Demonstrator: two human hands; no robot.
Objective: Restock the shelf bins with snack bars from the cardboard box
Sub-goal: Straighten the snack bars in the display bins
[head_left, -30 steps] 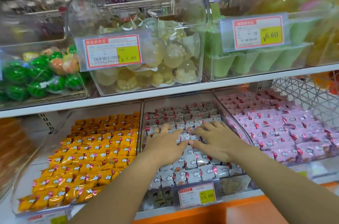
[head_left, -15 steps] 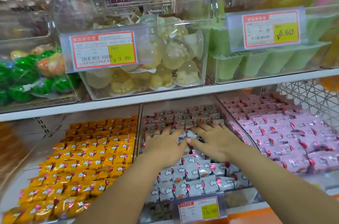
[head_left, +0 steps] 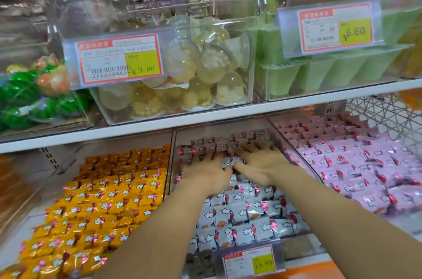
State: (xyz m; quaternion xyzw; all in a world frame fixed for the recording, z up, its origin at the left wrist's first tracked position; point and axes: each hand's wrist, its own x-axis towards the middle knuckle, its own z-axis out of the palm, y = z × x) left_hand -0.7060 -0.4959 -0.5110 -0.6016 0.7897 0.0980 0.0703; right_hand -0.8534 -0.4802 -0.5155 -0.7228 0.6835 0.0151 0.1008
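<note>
On the lower shelf, a clear middle bin (head_left: 170, 159) holds rows of white-wrapped snack bars (head_left: 237, 217) with cloud and red balloon prints. My left hand (head_left: 206, 170) and my right hand (head_left: 262, 164) lie flat, palms down, side by side on the bars deep in that bin, fingers spread toward the back. Neither hand grips a bar. To the left lies a bin of orange-wrapped bars (head_left: 107, 198); to the right, a bin of pink-wrapped bars (head_left: 356, 171). The cardboard box is out of view.
The white upper shelf (head_left: 205, 118) hangs just above my hands and carries clear bins of jelly cups (head_left: 182, 86), green cups (head_left: 319, 70) and green candies (head_left: 25, 95). Price tags (head_left: 118, 59) jut forward. A wire rack (head_left: 383, 116) stands at right.
Both hands have slid farther back into the middle bin over the white bars, staying flat. My view has moved closer and lower.
</note>
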